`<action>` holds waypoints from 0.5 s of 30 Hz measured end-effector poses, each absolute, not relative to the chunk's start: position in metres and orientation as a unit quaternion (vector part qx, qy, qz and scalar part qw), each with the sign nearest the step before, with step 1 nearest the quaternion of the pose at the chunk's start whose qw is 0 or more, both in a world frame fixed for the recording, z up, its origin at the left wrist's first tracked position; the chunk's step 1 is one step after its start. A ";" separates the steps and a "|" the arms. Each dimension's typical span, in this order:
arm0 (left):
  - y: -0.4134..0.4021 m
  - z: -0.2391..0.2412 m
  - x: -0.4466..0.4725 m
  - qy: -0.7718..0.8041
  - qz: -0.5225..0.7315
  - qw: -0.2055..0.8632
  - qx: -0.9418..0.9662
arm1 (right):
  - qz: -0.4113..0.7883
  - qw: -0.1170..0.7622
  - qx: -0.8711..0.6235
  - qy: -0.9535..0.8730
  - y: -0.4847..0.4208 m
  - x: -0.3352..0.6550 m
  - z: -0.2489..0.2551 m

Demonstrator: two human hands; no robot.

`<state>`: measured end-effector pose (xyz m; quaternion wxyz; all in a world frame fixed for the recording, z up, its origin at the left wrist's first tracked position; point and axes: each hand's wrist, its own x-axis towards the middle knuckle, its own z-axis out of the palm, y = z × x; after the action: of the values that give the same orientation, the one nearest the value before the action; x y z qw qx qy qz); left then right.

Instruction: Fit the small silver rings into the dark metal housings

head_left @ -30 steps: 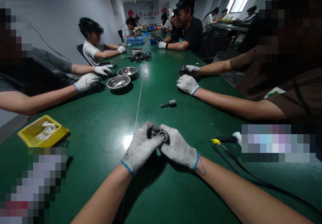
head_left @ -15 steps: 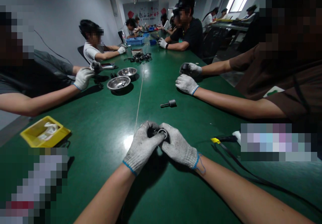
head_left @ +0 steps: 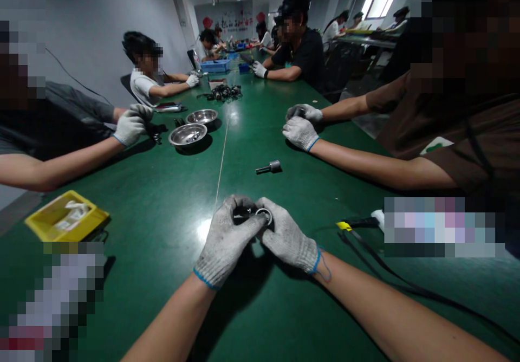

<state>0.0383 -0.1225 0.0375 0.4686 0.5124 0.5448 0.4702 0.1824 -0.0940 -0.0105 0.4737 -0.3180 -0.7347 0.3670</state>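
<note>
Both my hands wear grey knit gloves and meet low over the green table [head_left: 162,199]. My left hand [head_left: 225,240] and my right hand [head_left: 286,237] are closed together around a small metal ring part [head_left: 263,215], which shows between the fingertips. A dark piece sits behind the ring inside my left fingers; I cannot make it out. A short metal shaft piece [head_left: 268,167] lies on the table just beyond my hands, untouched.
Two steel bowls [head_left: 187,134] stand at the left middle. A yellow tray [head_left: 65,217] sits at the near left. Black cable and a yellow-tipped tool [head_left: 357,224] lie to the right. Co-workers' gloved hands [head_left: 299,131] rest on both sides; dark parts [head_left: 223,93] lie farther back.
My hands stay clasped on the ring, with small finger shifts. The person on the left lifted a gloved hand off the table near the bowls. The view drifted slightly.
</note>
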 end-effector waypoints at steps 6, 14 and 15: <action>-0.130 0.036 0.028 0.535 0.515 0.257 0.619 | 0.384 0.488 -0.315 -0.717 -0.095 0.184 -0.010; -0.136 0.030 0.017 0.376 0.370 -0.077 0.846 | 0.394 0.474 -0.318 -0.720 -0.095 0.184 -0.009; -0.135 0.029 0.017 0.373 0.361 -0.082 0.851 | 0.397 0.471 -0.318 -0.721 -0.095 0.184 -0.009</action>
<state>0.0173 -0.1353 0.0294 -0.0822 0.8508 0.3728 0.3611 0.1844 -0.0951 -0.0085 0.4710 -0.3175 -0.7211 0.3966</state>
